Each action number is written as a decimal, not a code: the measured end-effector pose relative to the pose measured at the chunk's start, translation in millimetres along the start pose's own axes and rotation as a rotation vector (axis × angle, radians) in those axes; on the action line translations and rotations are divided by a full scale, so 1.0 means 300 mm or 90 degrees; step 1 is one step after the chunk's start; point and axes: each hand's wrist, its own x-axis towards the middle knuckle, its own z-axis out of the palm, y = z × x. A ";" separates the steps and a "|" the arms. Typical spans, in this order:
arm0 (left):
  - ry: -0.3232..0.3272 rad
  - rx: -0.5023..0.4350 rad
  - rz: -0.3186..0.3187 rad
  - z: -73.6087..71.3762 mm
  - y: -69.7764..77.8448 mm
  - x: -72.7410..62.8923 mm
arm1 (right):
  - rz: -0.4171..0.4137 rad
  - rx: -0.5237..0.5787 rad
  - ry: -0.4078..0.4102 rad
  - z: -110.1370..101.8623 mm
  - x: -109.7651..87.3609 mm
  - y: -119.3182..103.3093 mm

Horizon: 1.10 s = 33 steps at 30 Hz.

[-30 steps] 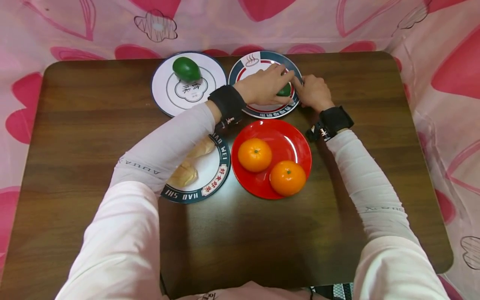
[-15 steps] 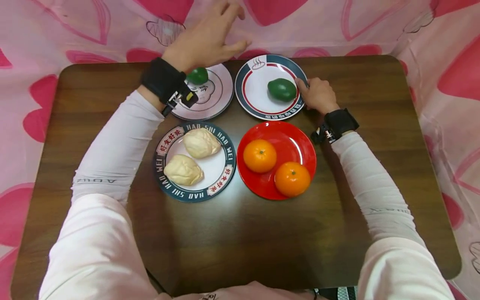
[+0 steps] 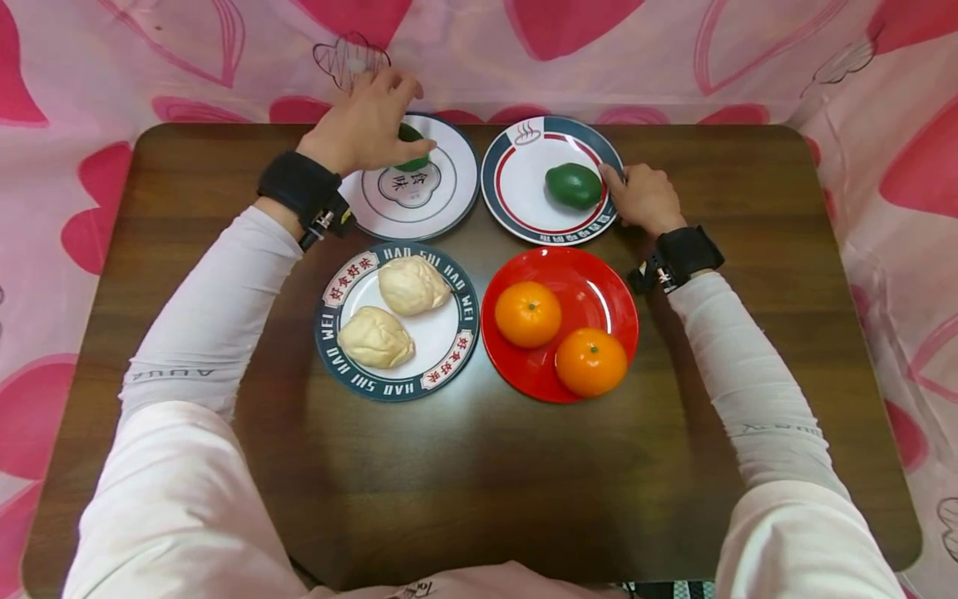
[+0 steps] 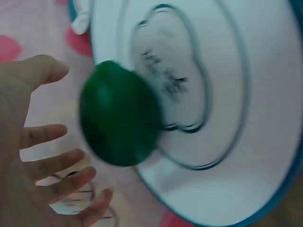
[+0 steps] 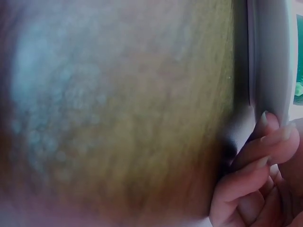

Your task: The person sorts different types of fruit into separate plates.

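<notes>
My left hand (image 3: 367, 125) is over the back left white plate (image 3: 452, 200), thumb and fingers spread around a green lime-shaped fruit (image 4: 120, 116). In the left wrist view a gap shows between the fingers and that fruit. At the back right plate (image 3: 494, 179), blue-rimmed with a red ring, my right hand (image 3: 645, 198) grips the right edge. Its thumb lies at the rim, and the right wrist view shows curled fingers (image 5: 241, 184) against the plate's side. A second green fruit (image 3: 574, 185) rests on this plate, close to the thumb.
In front, a teal-rimmed plate (image 3: 322, 333) bears two pale, bun-like pieces (image 3: 376, 337). Beside it a red plate (image 3: 516, 370) holds two oranges (image 3: 591, 362). All four plates stand close together on the brown table (image 3: 479, 482); a pink patterned curtain (image 3: 584, 50) hangs behind.
My left hand has let go of the fruit on the right plate, swung up and left, then come down beside the other green fruit. My right hand stays at the plate's edge.
</notes>
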 end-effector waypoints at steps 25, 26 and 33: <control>-0.099 0.003 0.011 0.089 0.000 0.029 | -0.005 -0.012 0.021 0.001 -0.013 -0.010; -0.096 0.004 0.012 0.087 0.005 0.029 | -0.003 -0.012 0.020 0.001 -0.013 -0.010; -0.069 0.010 0.045 0.071 0.050 0.034 | 0.000 -0.011 0.017 0.000 -0.010 -0.011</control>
